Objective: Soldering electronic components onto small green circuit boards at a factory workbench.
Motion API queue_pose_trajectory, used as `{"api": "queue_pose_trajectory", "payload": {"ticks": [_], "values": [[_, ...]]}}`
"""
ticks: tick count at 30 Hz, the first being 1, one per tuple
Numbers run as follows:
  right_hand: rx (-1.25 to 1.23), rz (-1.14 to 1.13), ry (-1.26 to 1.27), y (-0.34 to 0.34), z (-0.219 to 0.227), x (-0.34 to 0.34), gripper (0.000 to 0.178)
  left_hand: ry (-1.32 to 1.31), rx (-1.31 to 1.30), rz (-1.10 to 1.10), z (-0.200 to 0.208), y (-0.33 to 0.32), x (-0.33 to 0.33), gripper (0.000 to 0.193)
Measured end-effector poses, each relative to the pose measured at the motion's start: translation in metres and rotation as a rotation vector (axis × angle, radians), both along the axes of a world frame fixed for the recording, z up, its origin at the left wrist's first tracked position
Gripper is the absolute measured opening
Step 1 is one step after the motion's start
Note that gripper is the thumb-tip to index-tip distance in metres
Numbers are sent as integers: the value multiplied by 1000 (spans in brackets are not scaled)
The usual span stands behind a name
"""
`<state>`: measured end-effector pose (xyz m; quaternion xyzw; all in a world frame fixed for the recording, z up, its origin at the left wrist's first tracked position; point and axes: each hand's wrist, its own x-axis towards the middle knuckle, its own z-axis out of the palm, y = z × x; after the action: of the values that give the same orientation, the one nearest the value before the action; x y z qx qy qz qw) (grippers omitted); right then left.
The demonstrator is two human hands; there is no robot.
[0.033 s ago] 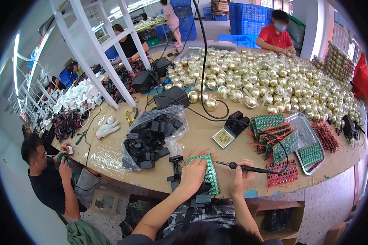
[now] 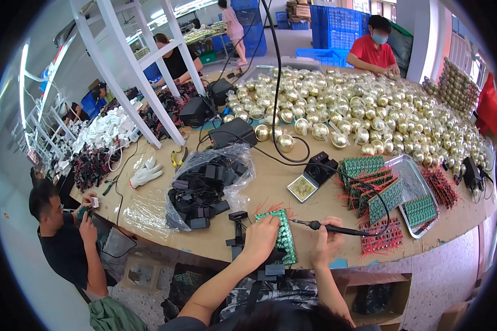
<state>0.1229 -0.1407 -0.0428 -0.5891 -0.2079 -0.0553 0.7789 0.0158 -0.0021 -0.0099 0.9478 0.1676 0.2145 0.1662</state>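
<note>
My right hand (image 2: 327,246) is closed round the handle of a soldering iron (image 2: 337,227). The iron's tip points left and reaches the right edge of a green circuit board (image 2: 285,238) on the table. Over the board's left part lies my left hand (image 2: 261,236), its fingers pinched together; what they hold is hidden. Thin red wires stick out from the board's far end. Small black boxes (image 2: 237,229) lie just left of that hand, and another black box (image 2: 271,270) sits by the table's near edge below it.
Beyond the board stands a soldering stand (image 2: 319,168) with a tip-cleaning tray. Stacked circuit boards (image 2: 385,198) and a metal tray (image 2: 413,176) are at right. A bag of black boxes (image 2: 204,187) lies left. Gold balls (image 2: 337,105) cover the far table. A co-worker (image 2: 61,231) sits left.
</note>
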Motion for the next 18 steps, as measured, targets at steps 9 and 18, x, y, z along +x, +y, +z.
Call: {"api": "queue_pose_trajectory", "payload": {"ticks": [9, 18], "values": [[30, -1, 29, 0, -9, 0, 11, -34, -88, -19, 16, 8, -27, 32], [34, -30, -19, 7, -3, 1, 10, 130, -46, 28, 30, 17, -74, 46]]}}
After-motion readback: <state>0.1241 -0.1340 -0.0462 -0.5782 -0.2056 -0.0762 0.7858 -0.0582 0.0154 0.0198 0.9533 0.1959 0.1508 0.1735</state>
